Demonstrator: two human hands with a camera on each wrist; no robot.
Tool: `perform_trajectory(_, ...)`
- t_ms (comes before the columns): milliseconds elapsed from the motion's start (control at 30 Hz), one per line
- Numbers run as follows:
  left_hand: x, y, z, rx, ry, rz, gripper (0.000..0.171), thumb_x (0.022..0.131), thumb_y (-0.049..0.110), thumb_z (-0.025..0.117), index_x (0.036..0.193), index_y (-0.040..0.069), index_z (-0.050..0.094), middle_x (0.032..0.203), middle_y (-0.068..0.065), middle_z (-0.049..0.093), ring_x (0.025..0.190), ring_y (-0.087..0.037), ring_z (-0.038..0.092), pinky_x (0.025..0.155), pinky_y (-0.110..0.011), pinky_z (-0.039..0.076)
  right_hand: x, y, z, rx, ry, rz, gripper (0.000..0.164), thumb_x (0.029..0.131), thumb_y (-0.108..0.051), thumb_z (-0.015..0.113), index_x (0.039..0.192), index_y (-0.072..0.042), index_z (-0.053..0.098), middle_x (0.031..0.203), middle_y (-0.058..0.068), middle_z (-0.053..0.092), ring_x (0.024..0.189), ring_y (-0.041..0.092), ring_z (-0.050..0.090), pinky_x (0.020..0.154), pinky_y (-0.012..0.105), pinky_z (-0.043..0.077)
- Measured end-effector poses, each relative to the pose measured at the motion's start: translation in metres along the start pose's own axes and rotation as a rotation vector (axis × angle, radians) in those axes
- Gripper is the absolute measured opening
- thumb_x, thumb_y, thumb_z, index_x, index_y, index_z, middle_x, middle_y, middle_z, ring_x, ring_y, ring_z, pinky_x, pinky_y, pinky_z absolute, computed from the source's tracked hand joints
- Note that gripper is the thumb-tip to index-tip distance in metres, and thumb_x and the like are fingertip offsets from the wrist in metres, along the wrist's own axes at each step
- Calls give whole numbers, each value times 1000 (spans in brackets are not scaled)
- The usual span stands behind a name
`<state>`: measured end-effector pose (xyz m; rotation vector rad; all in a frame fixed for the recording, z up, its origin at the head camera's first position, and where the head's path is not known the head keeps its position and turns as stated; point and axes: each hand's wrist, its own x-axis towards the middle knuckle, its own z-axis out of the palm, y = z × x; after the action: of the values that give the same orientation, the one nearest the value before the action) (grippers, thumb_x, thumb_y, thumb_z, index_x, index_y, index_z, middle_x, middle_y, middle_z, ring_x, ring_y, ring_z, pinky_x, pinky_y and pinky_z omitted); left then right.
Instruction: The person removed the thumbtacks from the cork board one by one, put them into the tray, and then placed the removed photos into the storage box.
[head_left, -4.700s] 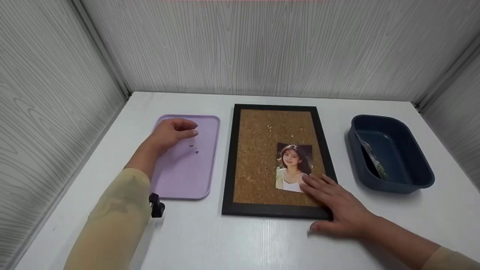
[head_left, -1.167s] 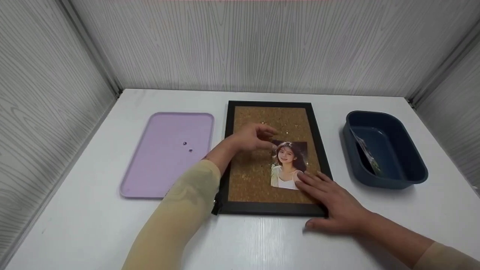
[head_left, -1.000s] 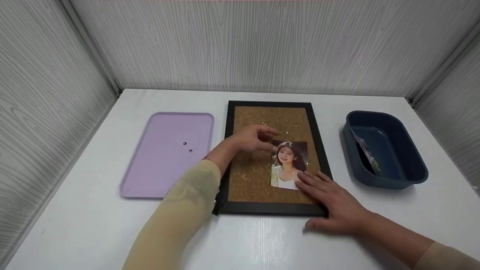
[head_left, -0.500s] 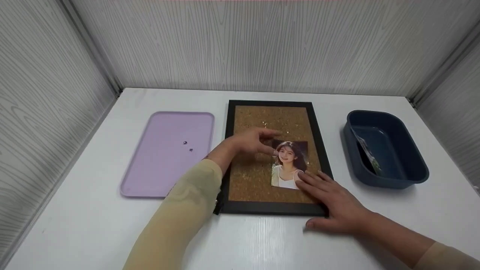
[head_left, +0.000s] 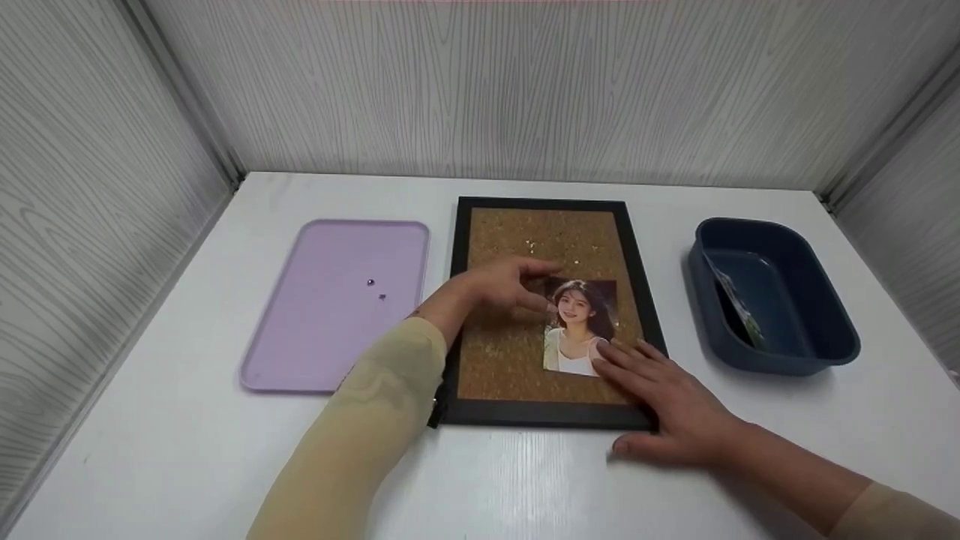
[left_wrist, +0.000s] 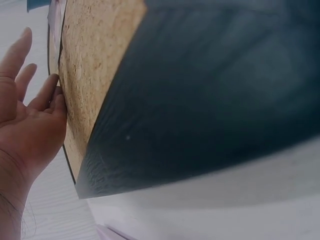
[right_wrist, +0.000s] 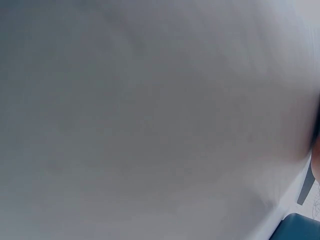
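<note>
A portrait photo (head_left: 576,330) lies on a cork board (head_left: 495,360) with a black frame. My left hand (head_left: 501,285) is at the photo's upper left edge. Its thumb tip touches that edge, with the index finger stretched out apart from it; whether a small pin sits under the thumb cannot be seen. In the left wrist view the fingers of the left hand (left_wrist: 35,110) are spread beside the cork. My right hand (head_left: 671,401) rests flat across the photo's lower right corner and the frame, its thumb on the table.
Left of the board lies a purple tray (head_left: 322,315) bearing a small shiny pin-like piece (head_left: 370,283) and another small piece (head_left: 382,296). A dark blue bin (head_left: 795,360) at right holds a glossy printed sheet (head_left: 739,307). Grey panels (head_left: 480,90) enclose the white table.
My left hand has moved right from over the tray to the photo's upper left. Lately its thumb has slid slightly down and the index finger has straightened away. The right hand stays put.
</note>
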<state>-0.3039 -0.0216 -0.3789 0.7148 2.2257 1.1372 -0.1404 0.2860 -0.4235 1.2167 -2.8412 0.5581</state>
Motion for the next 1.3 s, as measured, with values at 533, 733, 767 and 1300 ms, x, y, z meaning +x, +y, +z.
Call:
perform_trajectory(533, -3, -1, 2, -65, -22, -6, 78, 94, 14, 81, 163, 18, 45, 162, -2, 48, 146, -14, 44, 120, -34, 36, 1, 4, 4, -3, 102, -87, 102, 84, -61, 82, 164, -13, 42, 171, 9, 34, 156, 34, 33, 129, 35, 6)
perform_trajectory(733, -3, -3, 2, -75, -9, -14, 78, 93, 15, 83, 162, 19, 47, 161, 0, 49, 146, -15, 44, 121, -35, 35, 2, 4, 4, -1, 68, -67, 102, 85, -63, 81, 165, -15, 40, 172, 8, 33, 157, 32, 30, 129, 34, 5)
perform_trajectory(767, -3, -2, 2, -85, -8, -19, 77, 93, 15, 83, 162, 20, 48, 161, 0, 50, 146, -15, 44, 120, -35, 35, 2, 5, 5, -3, 58, -58, 102, 85, -63, 81, 166, -16, 40, 172, 7, 32, 158, 31, 29, 129, 34, 4)
perform_trajectory(1300, -3, 1, 1, -111, -14, 6, 72, 96, 15, 81, 160, 15, 49, 156, -5, 55, 142, -21, 51, 118, -37, 40, 1, 5, 8, -5, 89, -83, 101, 85, -62, 81, 165, -15, 41, 171, 8, 34, 156, 34, 32, 128, 33, 5)
